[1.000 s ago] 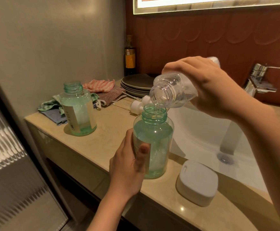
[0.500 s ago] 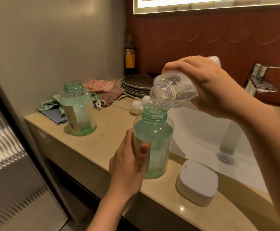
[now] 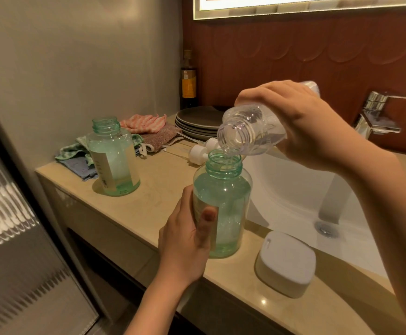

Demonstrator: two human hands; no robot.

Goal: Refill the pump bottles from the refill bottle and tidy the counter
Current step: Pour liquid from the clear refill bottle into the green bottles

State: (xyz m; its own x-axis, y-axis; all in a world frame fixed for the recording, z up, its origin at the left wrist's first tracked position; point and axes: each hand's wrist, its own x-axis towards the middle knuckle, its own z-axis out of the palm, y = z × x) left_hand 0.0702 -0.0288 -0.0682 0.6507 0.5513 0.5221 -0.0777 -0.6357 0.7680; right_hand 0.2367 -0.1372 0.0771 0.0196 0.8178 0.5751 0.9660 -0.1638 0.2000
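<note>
**Near pump bottle** (image 3: 223,201): green-tinted and uncapped, it stands near the front edge of the counter (image 3: 163,187), beside the sink basin (image 3: 293,189). Your left hand (image 3: 185,243) wraps its lower body, thumb across the label.

**Refill bottle** (image 3: 247,131): clear, tipped mouth-down just above that neck, with a thin stream falling in. Your right hand (image 3: 301,122) clasps its body from above.

**Second pump bottle** (image 3: 113,158): uncapped, standing well apart to the left, in front of the cloths (image 3: 146,122). Its fill level is hard to read.

**Pump heads** (image 3: 200,151): white, lying on the counter behind the near bottle.

**White lidded box** (image 3: 286,262): near the front edge, to the right of the near bottle.

**Hazards**
- The near bottle looks full almost to its shoulder, so a steeper tilt could overflow it.
- If the refill mouth drifts sideways, the stream will miss the narrow neck and wet your hand, the counter or the box.
- If your left grip loosens, the bottle could tip off the front edge.
</note>
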